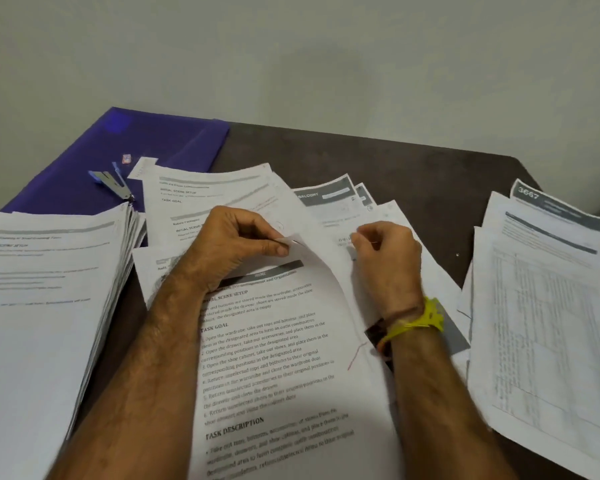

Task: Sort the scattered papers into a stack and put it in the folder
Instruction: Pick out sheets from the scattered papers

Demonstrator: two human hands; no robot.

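Pinching a sheet's point(329, 271) curled corner, the left hand point(236, 237) lifts it off papers point(274, 358) spread mid-counter point(378, 157). The right hand's point(385, 251) grip is curled, fingertips pressed together on something tiny. A purple folder point(167, 143) lies far left, behind a stack point(49, 306).

**A:** So both bare forearms come in from the bottom edge, angled toward each other. The left hand point(238, 237) is knuckles-up, fingers curled, thumb and forefinger pinching the curled-up corner of a white printed sheet point(291, 341).

**B:** And the right hand point(387, 252)?

**A:** Just beside the left, a bit further out. Loosely fisted, back of the hand up, fingertips pinched together on something tiny, can't tell what. There's a yellow plastic band point(421, 318) on that wrist, plus a thin brown thread beside it.
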